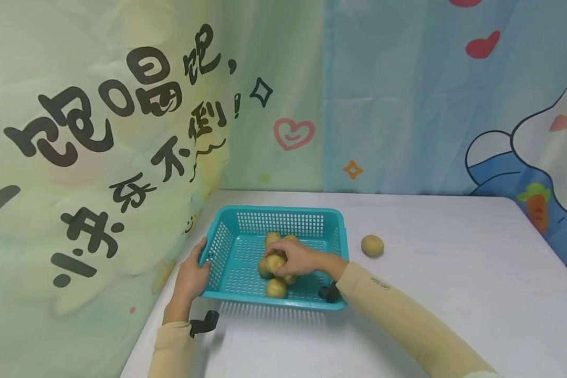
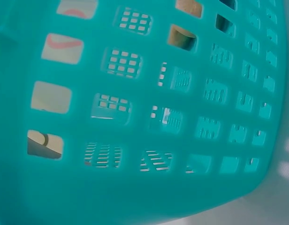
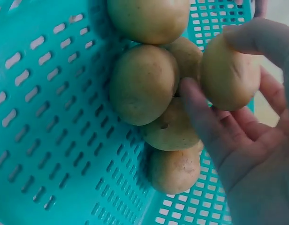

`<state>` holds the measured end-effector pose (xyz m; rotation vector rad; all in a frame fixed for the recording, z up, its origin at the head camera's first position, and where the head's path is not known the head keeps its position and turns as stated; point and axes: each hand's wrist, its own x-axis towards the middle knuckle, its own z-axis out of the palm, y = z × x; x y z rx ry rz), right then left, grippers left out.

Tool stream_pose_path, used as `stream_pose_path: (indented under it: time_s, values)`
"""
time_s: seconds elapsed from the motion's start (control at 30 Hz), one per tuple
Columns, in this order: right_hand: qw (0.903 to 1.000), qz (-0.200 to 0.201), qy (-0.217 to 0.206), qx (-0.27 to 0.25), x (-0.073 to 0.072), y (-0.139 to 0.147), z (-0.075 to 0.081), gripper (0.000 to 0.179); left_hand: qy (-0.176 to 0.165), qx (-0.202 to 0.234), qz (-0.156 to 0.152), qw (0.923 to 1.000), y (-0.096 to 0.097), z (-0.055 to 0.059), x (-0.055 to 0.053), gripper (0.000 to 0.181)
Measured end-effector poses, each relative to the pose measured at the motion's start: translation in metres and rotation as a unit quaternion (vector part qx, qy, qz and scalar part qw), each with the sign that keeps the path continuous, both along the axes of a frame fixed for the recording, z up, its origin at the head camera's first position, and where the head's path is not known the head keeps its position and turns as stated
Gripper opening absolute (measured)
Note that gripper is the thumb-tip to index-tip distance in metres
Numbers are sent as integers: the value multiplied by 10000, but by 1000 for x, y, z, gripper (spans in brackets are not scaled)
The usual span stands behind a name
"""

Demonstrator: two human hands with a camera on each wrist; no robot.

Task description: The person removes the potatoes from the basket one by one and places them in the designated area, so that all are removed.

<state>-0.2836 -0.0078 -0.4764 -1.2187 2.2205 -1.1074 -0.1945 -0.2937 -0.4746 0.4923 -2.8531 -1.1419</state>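
1. One potato (image 3: 229,77) is held between the thumb and fingers of the right hand (image 1: 298,257), parted only by the potato's width.
2. Just beneath and beside those fingers, other potatoes (image 1: 276,288) are clustered; whether they are touched by the held one cannot be told.
3. Below the right fingers, the floor of the teal basket (image 1: 238,262) is spread, its walls standing around them on all sides.
4. The left side of the basket is gripped at the rim by the left hand (image 1: 191,275); how tightly its fingers are closed cannot be told.
5. To the right of the right fingers, outside the basket, a single loose potato (image 1: 372,245) is seen on the white table (image 1: 430,294).
6. Beyond both hands' fingers, a printed backdrop (image 1: 274,68) is hung.
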Motion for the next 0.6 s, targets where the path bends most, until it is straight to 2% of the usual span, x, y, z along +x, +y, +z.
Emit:
stream_pose_path:
  time_s: [0.17,0.37,0.43,0.6]
  values:
    - [9992,-175,82,-364,-2,3,12,40,13,-6,4,10000,1,0,-1,63]
    - [9972,-482,-239,-528,-2,13,26,44,22,-48,14,10000,3,2,2,62]
    - [9965,-585,-164,-577,-2,18,29,45,14,-73,-9,10000,3,2,2,62]
    - [9947,-763,348,-593,-4,41,37,43,32,-202,-32,9998,2,3,2,61]
